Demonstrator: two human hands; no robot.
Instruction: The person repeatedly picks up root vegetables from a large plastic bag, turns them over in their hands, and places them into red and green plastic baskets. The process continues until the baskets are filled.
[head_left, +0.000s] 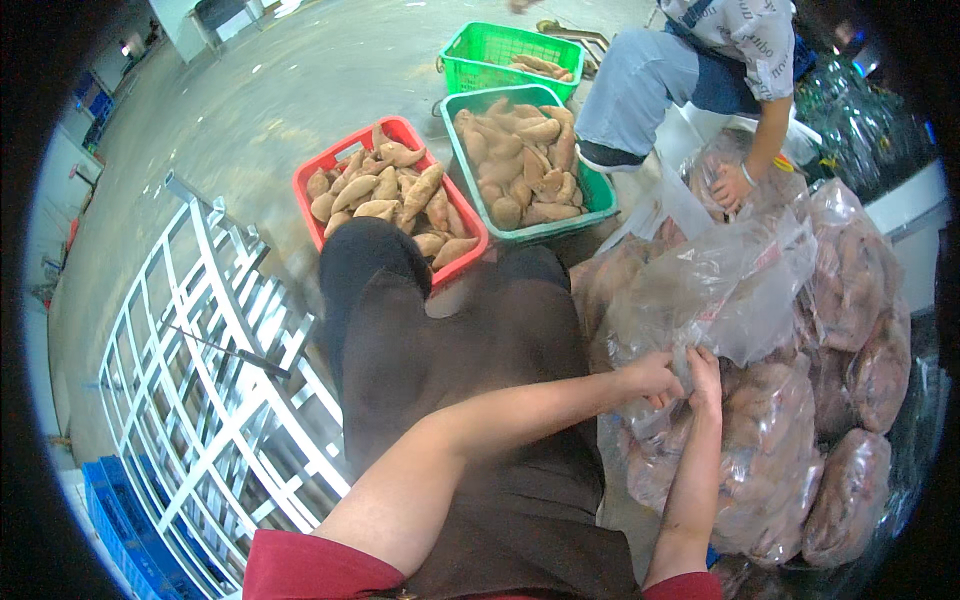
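Observation:
At my right side, my left hand and my right hand meet at the gathered end of a clear plastic bag. Each hand pinches the film, and the bag's loose, crumpled part spreads out beyond my fingers. What lies under this film is partly hidden. Just below my hands is a filled clear bag, its brownish contents looking like sweet potatoes. A red plastic crate of sweet potatoes stands before my knees. Beside it is a teal crate, also heaped with sweet potatoes.
A co-worker's hand presses into a plastic bag at upper right. Filled bags crowd my right side. Behind the teal crate stands a green crate with a few sweet potatoes. A metal rack and blue crates stand at left.

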